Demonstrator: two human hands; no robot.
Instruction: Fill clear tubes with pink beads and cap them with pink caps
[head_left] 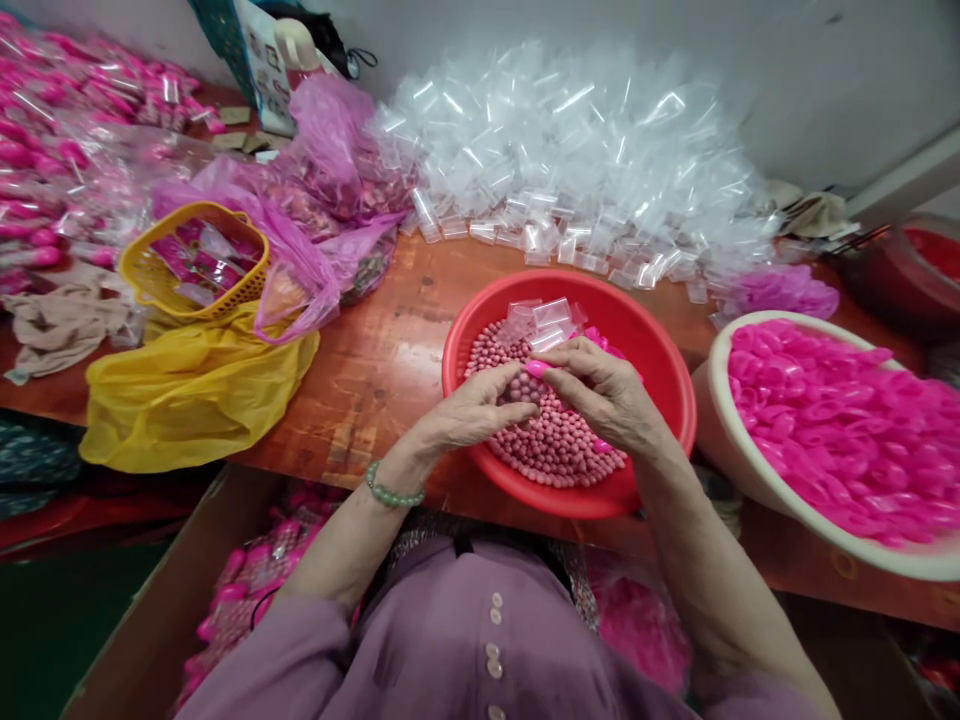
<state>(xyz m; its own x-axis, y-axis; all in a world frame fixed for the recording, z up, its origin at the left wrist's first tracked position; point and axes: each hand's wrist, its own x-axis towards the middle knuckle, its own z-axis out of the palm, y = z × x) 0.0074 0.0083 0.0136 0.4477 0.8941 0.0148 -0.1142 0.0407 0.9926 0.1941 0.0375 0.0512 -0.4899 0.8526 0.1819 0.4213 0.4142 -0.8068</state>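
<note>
Right hand (611,395) is pinching pink piece (536,369) between fingers; likely light, stiff, slick, edges best. Left hand (476,405) is flanking it, grip unclear.

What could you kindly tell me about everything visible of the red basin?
The red basin is round, wide and smooth, apparently plastic, with sloping walls. It sits upright on the wooden table, left of the cream basin; whether those two touch is unclear. Inside lie many pink beads, some clear plastic pieces and bright pink parts. The left hand and right hand are above it, hiding part of its contents.
</note>
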